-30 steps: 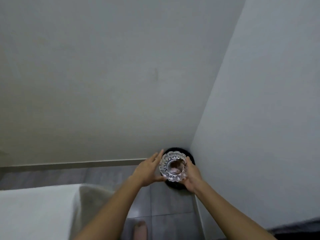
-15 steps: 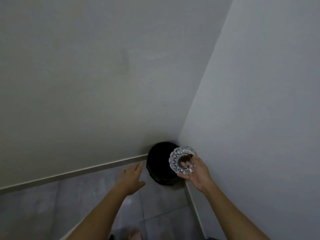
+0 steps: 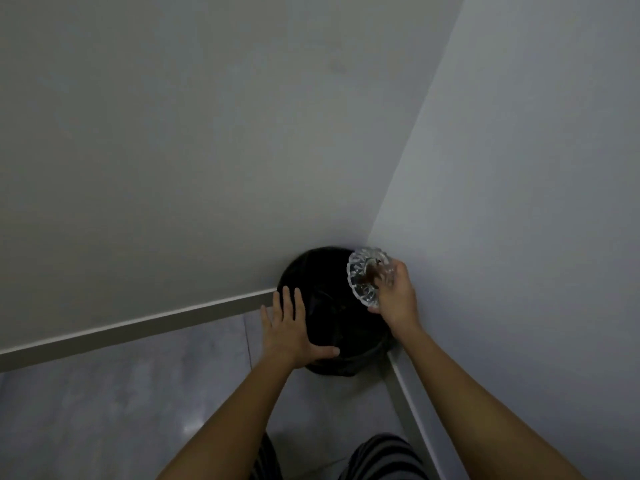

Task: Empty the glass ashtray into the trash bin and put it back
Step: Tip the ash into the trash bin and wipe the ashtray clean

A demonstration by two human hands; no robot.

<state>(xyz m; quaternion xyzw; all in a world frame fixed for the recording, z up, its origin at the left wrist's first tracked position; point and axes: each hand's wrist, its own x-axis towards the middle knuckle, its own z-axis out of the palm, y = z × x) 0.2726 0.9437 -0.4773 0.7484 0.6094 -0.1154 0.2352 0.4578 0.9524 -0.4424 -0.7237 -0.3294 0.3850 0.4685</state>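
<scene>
A round black trash bin (image 3: 332, 306) stands on the floor in the corner where two walls meet. My right hand (image 3: 394, 296) holds the cut-glass ashtray (image 3: 363, 275) by its rim, tilted on edge over the bin's right side, with something brown showing in its bowl. My left hand (image 3: 291, 327) lies flat with fingers spread on the bin's left front edge, holding nothing.
A pale wall with a grey skirting board (image 3: 138, 327) runs along the left, and a second white wall (image 3: 519, 237) closes the right side. The grey tiled floor (image 3: 121, 410) lies in front of the bin. My striped trouser legs (image 3: 381, 459) show at the bottom.
I have come closer to the bin. My left hand let go of the ashtray and moved onto the bin's edge. My right hand carried the ashtray over the bin and tilted it.
</scene>
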